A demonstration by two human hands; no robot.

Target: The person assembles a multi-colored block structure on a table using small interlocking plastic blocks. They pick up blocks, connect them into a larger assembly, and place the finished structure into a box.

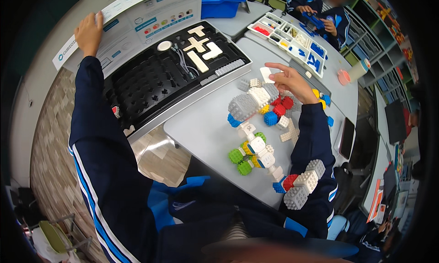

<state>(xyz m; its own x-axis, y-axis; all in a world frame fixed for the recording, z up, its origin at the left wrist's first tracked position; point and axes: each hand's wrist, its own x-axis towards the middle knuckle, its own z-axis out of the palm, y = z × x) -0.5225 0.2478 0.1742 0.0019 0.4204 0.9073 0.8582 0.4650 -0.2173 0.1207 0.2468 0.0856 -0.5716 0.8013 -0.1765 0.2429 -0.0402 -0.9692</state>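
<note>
At the upper left my left hand (89,34) grips the top edge of the raised box lid (130,39), fingers hooked over it. Below the lid lies the box's black moulded tray (141,82), with white cross-shaped and L-shaped pieces, a round piece and grey cables in it. My right hand (295,83) pinches a small white flat piece (267,74) between thumb and fingers. Beneath that hand a knobbly block build (258,146) in grey, white, green and yellow stretches across the table. Loose red blocks (283,105) and a blue block (270,119) lie beside it.
A sorting tray (292,41) of small coloured parts sits at the far side, with a blue bin (222,2) to its left. Across the table another person (324,16) handles a blue build. A phone (347,138), a bottle (360,71) and a pink cup (344,77) stand right.
</note>
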